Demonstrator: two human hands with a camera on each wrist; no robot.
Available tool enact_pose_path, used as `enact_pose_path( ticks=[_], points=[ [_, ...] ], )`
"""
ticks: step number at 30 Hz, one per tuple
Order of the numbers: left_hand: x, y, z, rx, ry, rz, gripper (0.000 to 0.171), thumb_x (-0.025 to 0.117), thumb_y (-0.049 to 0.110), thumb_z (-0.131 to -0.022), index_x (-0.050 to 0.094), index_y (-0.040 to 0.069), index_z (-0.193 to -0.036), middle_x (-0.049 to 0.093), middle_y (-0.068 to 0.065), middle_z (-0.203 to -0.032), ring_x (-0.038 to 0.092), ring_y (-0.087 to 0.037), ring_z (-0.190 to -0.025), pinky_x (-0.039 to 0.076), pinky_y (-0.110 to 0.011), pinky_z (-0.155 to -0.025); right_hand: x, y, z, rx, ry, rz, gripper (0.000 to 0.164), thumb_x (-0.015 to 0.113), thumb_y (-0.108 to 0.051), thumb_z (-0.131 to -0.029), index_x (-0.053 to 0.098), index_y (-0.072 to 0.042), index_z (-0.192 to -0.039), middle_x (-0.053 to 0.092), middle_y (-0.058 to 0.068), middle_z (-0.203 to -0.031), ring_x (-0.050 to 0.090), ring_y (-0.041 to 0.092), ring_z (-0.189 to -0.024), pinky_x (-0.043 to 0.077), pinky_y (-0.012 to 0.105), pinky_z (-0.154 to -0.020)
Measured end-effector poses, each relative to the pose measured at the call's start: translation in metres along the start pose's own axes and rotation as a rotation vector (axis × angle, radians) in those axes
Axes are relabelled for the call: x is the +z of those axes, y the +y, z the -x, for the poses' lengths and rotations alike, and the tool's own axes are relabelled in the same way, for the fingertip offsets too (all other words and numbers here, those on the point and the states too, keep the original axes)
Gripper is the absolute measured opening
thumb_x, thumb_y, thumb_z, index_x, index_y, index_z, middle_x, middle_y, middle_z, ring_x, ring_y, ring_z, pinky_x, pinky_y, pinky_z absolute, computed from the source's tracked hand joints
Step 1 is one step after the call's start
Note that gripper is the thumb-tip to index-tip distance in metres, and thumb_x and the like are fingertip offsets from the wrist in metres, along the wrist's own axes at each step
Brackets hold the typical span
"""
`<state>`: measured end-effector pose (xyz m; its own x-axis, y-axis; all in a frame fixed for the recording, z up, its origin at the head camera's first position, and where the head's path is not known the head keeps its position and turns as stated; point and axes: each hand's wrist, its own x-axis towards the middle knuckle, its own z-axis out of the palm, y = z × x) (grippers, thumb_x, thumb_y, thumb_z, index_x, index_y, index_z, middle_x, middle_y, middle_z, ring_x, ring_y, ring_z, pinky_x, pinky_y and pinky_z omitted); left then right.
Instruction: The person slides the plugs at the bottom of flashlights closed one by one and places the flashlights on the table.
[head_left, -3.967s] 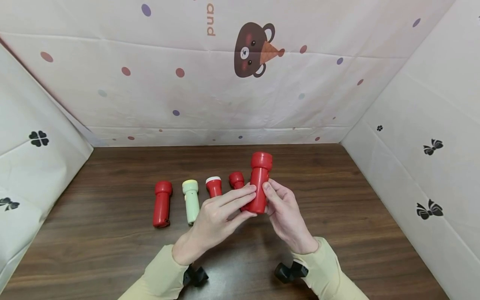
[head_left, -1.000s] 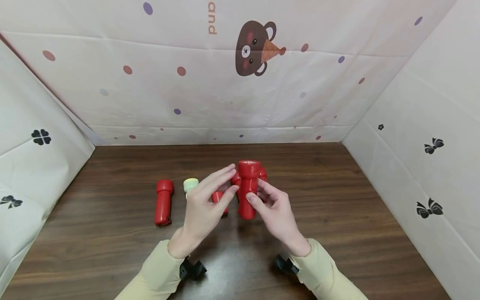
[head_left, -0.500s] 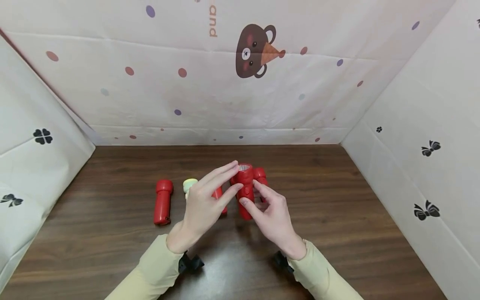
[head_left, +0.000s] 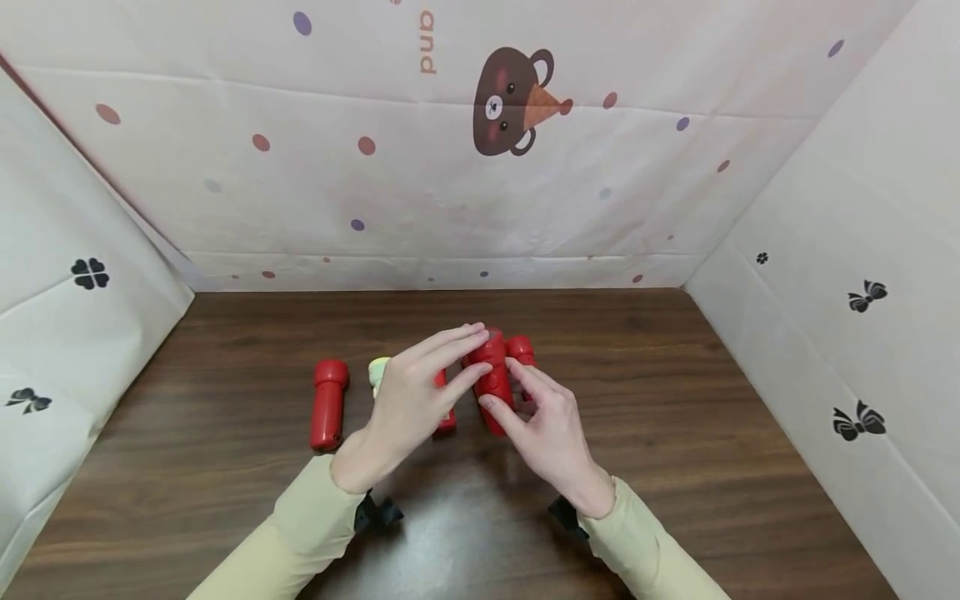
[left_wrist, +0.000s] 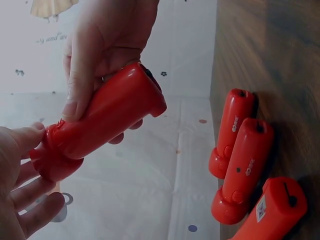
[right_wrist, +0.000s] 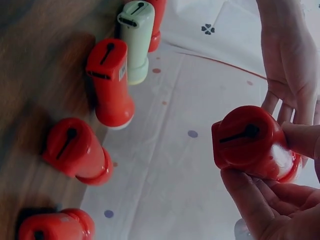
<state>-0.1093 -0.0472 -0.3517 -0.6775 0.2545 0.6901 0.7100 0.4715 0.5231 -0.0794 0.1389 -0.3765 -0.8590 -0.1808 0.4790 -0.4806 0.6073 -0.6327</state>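
Note:
My right hand (head_left: 551,429) grips a red flashlight (head_left: 495,387) by its body, thumb on the near side and fingers behind. My left hand (head_left: 408,387) is at the flashlight's wider head, thumb and fingers spread round its rim. In the left wrist view the flashlight (left_wrist: 115,110) is tilted, its head down at the left between the left thumb and fingers. The right wrist view shows its butt end (right_wrist: 245,132) with a black slot, above the right fingers. In the head view the left hand partly covers a pale green flashlight (head_left: 377,373) and a red one with a white rim (right_wrist: 110,82).
Several flashlights stand in a row on the dark wood table (head_left: 645,467). A red one (head_left: 327,408) is at the far left, another red one (head_left: 519,348) just behind the right hand. A patterned cloth wall (head_left: 300,192) closes off the back, with white sheets at both sides.
The held flashlight has come left and slightly down since four seconds ago, its head now tipped left. My left hand has gone from its lower body up to its head.

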Motion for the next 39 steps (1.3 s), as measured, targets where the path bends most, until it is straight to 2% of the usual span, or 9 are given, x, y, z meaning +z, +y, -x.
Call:
enact_pose_path(
  ticks=[6, 12, 15, 25, 33, 39],
  points=[
    [-0.001, 0.000, -0.008, 0.022, -0.027, -0.026, 0.042, 0.077, 0.022, -0.079, 0.068, 0.016, -0.120, 0.069, -0.002, -0.121, 0.065, -0.014, -0.115, 0.054, -0.029, -0.095, -0.006, 0.002, -0.005, -0.019, 0.021, 0.065, 0.054, 0.077, -0.026, -0.080, 0.060, -0.007, -0.127, 0.070, 0.007, -0.111, 0.069, 0.012, -0.079, 0.060, 0.025, -0.066],
    [0.001, 0.001, -0.018, 0.049, -0.058, -0.057, 0.039, 0.076, 0.023, -0.080, 0.069, 0.015, -0.118, 0.069, -0.002, -0.121, 0.067, -0.013, -0.110, 0.059, -0.025, -0.081, -0.014, 0.006, -0.012, -0.032, 0.007, 0.111, 0.051, 0.079, -0.024, -0.078, 0.061, -0.006, -0.123, 0.070, 0.005, -0.102, 0.071, 0.014, -0.083, 0.060, 0.024, -0.068],
    [0.004, 0.001, -0.025, 0.050, -0.085, -0.085, 0.038, 0.075, 0.024, -0.081, 0.068, 0.016, -0.118, 0.069, -0.001, -0.120, 0.067, -0.012, -0.109, 0.059, -0.025, -0.082, -0.021, 0.009, -0.016, -0.027, -0.003, 0.135, 0.052, 0.079, -0.026, -0.078, 0.061, -0.006, -0.122, 0.071, 0.005, -0.101, 0.070, 0.013, -0.083, 0.060, 0.024, -0.068],
    [0.020, 0.003, -0.055, -0.032, -0.270, -0.098, 0.036, 0.074, 0.025, -0.083, 0.067, 0.018, -0.118, 0.070, 0.002, -0.116, 0.067, -0.011, -0.106, 0.056, -0.028, -0.091, -0.048, 0.022, -0.031, 0.119, -0.116, 0.160, 0.049, 0.078, -0.031, -0.078, 0.062, -0.009, -0.119, 0.072, 0.002, -0.095, 0.068, 0.012, -0.077, 0.060, 0.032, -0.069],
    [0.038, -0.003, -0.074, -0.106, -0.399, -0.092, 0.037, 0.072, 0.028, -0.084, 0.066, 0.018, -0.120, 0.071, 0.003, -0.113, 0.067, -0.010, -0.100, 0.055, -0.027, -0.089, -0.064, 0.035, -0.039, 0.226, -0.205, 0.190, 0.046, 0.076, -0.035, -0.080, 0.062, -0.012, -0.117, 0.071, 0.001, -0.098, 0.067, 0.012, -0.077, 0.058, 0.027, -0.068],
    [0.053, -0.005, -0.085, -0.134, -0.487, -0.097, 0.038, 0.070, 0.029, -0.086, 0.065, 0.018, -0.122, 0.070, 0.003, -0.114, 0.066, -0.011, -0.098, 0.054, -0.027, -0.089, -0.072, 0.046, -0.041, 0.267, -0.224, 0.210, 0.043, 0.076, -0.038, -0.079, 0.063, -0.014, -0.113, 0.072, 0.000, -0.090, 0.067, 0.011, -0.076, 0.054, 0.023, -0.062]
  ],
)
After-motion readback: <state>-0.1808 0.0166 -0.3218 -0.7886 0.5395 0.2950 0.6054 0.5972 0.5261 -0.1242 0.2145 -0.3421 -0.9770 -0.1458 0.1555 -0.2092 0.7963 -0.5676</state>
